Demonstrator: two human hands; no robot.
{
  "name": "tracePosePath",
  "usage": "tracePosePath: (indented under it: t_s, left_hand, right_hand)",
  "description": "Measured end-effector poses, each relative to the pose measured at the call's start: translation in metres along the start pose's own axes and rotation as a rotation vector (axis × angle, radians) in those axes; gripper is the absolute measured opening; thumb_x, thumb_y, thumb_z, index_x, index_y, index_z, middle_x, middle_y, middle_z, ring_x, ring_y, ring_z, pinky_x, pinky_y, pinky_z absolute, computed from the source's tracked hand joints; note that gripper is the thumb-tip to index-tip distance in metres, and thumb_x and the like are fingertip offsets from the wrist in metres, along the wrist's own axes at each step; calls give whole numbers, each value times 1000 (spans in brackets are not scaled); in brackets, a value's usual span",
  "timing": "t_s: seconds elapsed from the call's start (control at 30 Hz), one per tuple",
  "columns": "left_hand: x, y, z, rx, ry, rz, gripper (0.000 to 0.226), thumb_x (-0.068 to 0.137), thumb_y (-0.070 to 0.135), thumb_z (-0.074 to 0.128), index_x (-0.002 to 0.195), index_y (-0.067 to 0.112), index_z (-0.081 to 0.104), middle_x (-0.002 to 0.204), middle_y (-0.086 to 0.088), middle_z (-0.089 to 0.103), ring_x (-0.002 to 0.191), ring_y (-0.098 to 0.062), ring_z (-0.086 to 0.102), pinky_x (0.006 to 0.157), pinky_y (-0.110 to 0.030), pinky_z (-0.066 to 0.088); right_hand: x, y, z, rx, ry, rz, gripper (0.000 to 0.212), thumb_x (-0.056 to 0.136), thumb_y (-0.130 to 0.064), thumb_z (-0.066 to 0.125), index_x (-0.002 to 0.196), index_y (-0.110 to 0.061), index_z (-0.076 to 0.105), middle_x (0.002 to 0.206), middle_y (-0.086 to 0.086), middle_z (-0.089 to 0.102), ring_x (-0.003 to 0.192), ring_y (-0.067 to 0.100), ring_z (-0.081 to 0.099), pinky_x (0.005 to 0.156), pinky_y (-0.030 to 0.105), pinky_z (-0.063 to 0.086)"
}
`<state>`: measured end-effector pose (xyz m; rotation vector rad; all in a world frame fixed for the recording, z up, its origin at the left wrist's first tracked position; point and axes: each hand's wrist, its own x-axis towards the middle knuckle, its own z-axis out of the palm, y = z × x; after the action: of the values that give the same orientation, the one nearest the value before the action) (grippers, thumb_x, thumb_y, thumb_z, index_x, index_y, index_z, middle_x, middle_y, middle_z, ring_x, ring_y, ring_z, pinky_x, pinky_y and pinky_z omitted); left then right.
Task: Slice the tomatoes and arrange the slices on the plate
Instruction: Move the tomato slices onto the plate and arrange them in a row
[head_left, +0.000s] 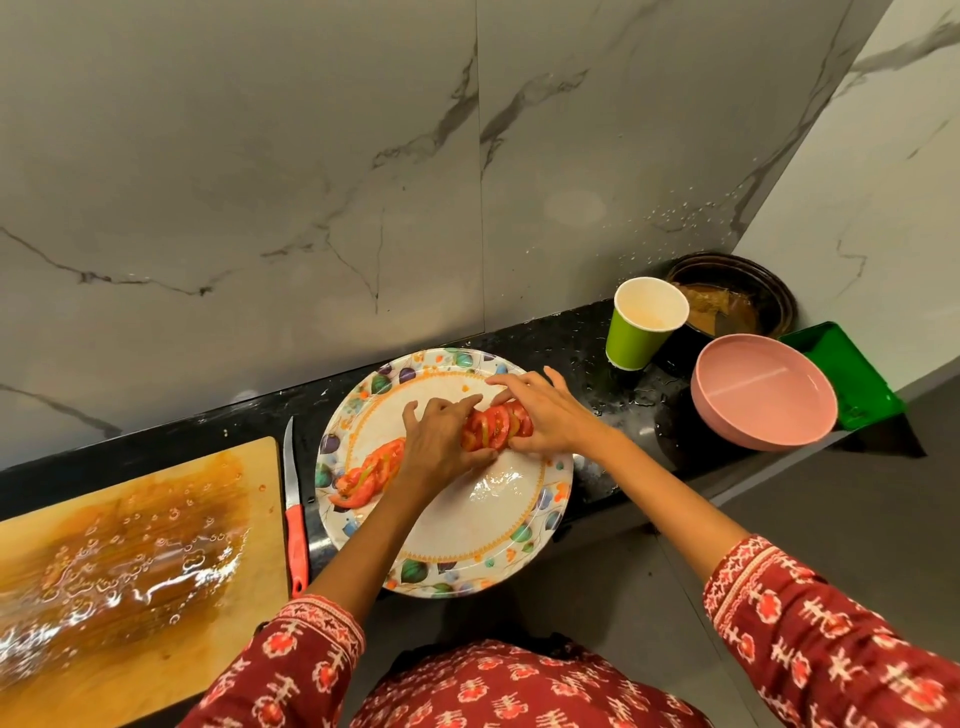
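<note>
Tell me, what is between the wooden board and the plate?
A knife with a red handle lies on the black counter between the wooden board and the plate, as the head view shows.

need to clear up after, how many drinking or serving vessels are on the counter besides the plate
3, all right of the plate: a green paper cup, a pink bowl beside it, and a dark bowl behind them in the corner. None seem hidden.
</note>
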<state>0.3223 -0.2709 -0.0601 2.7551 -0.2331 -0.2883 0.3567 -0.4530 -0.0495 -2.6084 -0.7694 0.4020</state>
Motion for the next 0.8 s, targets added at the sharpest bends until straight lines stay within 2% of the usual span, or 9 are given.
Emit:
tracePosePath:
  t_s: [0.17, 0.4, 0.63, 0.73, 0.8]
  left_hand:
    - [-2, -1, -1, -12, 22, 5, 76, 77, 54, 65, 141, 30, 31, 137, 1, 49, 130, -19, 36, 112, -51, 11]
    - [-7, -5, -6, -36, 31, -1, 72, 81, 40, 67, 142, 30, 31, 137, 3, 50, 131, -19, 34, 113, -53, 9]
    - [-12, -9, -11, -7, 2, -48, 88, 71, 53, 71, 144, 31, 26, 141, 2, 45, 134, -21, 29, 112, -53, 10]
    - [-17, -15, -17, -65, 61, -53, 86, 71, 56, 69, 142, 28, 30, 140, 1, 46, 134, -21, 30, 111, -52, 12]
    - [-25, -26, -23, -222, 190, -74, 70, 79, 48, 65, 139, 23, 38, 134, 0, 52, 129, -22, 36, 110, -49, 24]
  right_hand:
    - [-2, -2, -1, 37, -8, -8, 85, 78, -37, 71, 145, -23, 21, 139, -3, 48, 139, 17, 24, 116, 51, -4]
    - [1, -13, 2, 66, 12, -35, 76, 82, -39, 68, 143, -23, 25, 133, -2, 55, 137, 18, 29, 115, 48, 1]
    - [4, -19, 6, 152, 67, -33, 72, 81, -37, 69, 140, -25, 31, 133, -4, 54, 131, 17, 36, 113, 45, 17]
    - [6, -22, 13, 146, 65, -39, 67, 82, -33, 69, 138, -25, 33, 129, -4, 57, 129, 17, 38, 112, 45, 22]
    - [6, -23, 15, 139, 67, -51, 68, 81, -32, 70, 138, -24, 34, 128, -5, 57, 129, 17, 38, 112, 44, 20]
